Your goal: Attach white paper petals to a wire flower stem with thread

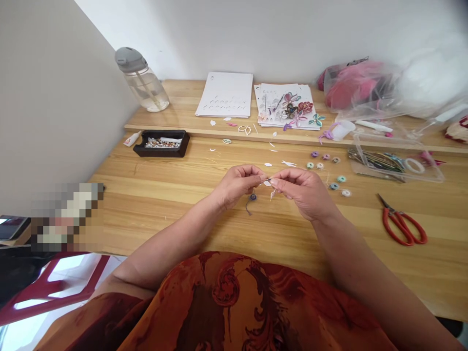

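Both hands meet above the middle of the wooden table, fingertips almost touching. My left hand is closed in a pinch on a thin thread. My right hand pinches the other side, where a short dark blue bit shows between the fingertips. Under the right fingers hangs a small white petal-shaped piece. A dark blue thread bobbin is just below my left fingers, its loose tail curling down. The join between thread and petal piece is too small to make out.
Several small thread bobbins lie right of my hands, with red-handled scissors further right. White paper petals lie ahead. Behind are a black bead tray, finished flowers on paper, a clear tool box and a water bottle.
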A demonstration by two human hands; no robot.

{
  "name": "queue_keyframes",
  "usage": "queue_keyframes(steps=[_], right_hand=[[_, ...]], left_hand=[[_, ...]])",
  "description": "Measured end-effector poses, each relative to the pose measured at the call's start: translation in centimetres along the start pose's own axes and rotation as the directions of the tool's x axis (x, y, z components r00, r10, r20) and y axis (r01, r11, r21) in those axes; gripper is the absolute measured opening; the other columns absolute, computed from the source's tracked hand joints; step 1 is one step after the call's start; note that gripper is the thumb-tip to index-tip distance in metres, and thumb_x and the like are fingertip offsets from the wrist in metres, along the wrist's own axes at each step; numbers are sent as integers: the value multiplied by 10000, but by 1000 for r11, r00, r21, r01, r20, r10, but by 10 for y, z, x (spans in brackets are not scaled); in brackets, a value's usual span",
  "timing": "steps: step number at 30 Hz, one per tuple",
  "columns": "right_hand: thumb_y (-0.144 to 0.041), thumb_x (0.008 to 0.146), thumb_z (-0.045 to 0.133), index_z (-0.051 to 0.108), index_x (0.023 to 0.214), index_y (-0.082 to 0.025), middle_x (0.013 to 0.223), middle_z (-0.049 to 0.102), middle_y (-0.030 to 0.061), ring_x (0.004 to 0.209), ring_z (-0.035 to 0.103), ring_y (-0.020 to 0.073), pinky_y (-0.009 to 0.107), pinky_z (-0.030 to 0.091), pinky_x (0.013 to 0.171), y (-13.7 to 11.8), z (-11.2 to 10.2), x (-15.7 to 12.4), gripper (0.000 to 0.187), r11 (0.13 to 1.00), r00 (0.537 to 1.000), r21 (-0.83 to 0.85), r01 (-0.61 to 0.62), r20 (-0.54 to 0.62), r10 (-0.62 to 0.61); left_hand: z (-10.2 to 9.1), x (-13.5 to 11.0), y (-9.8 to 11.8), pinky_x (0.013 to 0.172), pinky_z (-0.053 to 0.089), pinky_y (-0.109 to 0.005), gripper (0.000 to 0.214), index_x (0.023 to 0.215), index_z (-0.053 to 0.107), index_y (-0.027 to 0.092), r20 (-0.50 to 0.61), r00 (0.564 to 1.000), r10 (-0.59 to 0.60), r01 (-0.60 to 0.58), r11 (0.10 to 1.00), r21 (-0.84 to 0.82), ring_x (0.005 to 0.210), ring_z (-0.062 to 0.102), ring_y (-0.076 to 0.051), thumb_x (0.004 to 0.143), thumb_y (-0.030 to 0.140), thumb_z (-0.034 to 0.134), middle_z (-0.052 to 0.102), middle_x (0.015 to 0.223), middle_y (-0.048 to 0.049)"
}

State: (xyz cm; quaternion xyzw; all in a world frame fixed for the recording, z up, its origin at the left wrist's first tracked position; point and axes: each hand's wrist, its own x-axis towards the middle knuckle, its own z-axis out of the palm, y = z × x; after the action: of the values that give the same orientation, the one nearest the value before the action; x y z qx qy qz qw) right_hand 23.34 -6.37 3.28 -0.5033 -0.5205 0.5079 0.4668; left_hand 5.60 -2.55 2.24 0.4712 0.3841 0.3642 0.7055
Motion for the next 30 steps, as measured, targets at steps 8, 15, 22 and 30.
queue_keyframes(steps=[8, 15, 22, 30], right_hand=[[-350, 632, 824, 677, 662, -189, 625, 617, 4, 546, 472, 99, 249, 371, 484, 4, 10, 0, 220, 980, 988, 200, -17, -147, 47], [-323, 632, 783, 661, 650, -190, 573, 585, -12, 501, 446, 92, 237, 341, 448, 7, 18, 2, 181, 981, 959, 196, 4, -279, 52], [-297, 709, 724, 692, 702, -187, 652, 665, 13, 579, 551, 129, 263, 424, 547, 13, 15, 0, 115, 989, 926, -120, 84, -357, -122], [-194, 773, 653, 699, 750, -203, 654, 665, -5, 592, 580, 141, 281, 460, 611, 11, 11, -5, 53, 774, 867, -588, 237, -232, -442]], left_hand=[[13, -1, -13, 443, 288, -185, 338, 767, 648, 138, -86, 995, 43, -55, 988, -144, 469, 379, -29, 641, 379, 849, 556, 619, 33], [16, -1, -24, 578, 444, -227, 261, 820, 703, 137, -143, 921, 363, -320, 913, 255, 623, 566, -96, 755, 382, 764, 698, 756, -41], [14, -4, -25, 560, 410, -235, 125, 843, 731, 172, -40, 759, 650, -480, 599, 640, 552, 482, -85, 832, 291, 697, 647, 679, -10], [7, -6, -15, 603, 409, -234, 60, 813, 666, 172, 124, 701, 702, -517, 381, 767, 588, 496, -97, 841, 148, 619, 615, 691, -5]])
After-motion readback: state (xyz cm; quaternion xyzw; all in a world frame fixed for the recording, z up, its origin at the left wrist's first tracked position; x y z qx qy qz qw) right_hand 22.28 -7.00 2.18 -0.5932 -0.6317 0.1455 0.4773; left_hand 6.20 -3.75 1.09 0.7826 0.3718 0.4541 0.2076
